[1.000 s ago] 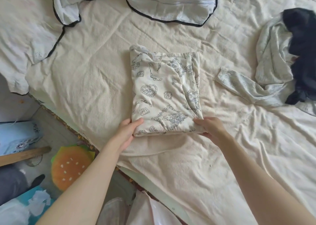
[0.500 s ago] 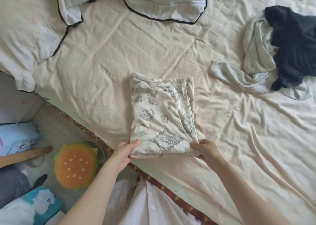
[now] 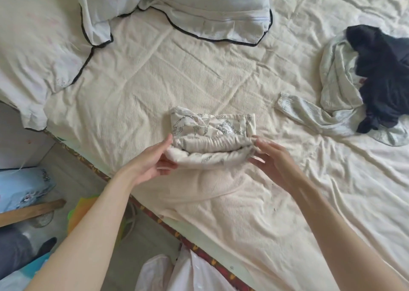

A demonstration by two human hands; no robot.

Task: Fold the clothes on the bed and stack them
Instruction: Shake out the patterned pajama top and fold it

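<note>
Cream sheet on bed (image 3: 221, 73), pillows (image 3: 199, 9) at its head | printed garment (image 3: 210, 135) mid-bed, near edge lifted and doubled over | left hand (image 3: 152, 164) grips its left end, fingers curled under | right hand (image 3: 274, 160) pinches right end | grey-green garment (image 3: 332, 91) and dark garment (image 3: 387, 73) heaped well apart, far right

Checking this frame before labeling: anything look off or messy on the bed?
Nothing is damaged or spilled. The printed garment is mid-fold, its near edge lifted by the left hand and right hand. The only untidy spot is the unfolded heap at right: a dark garment crumpled on a pale one.
</note>
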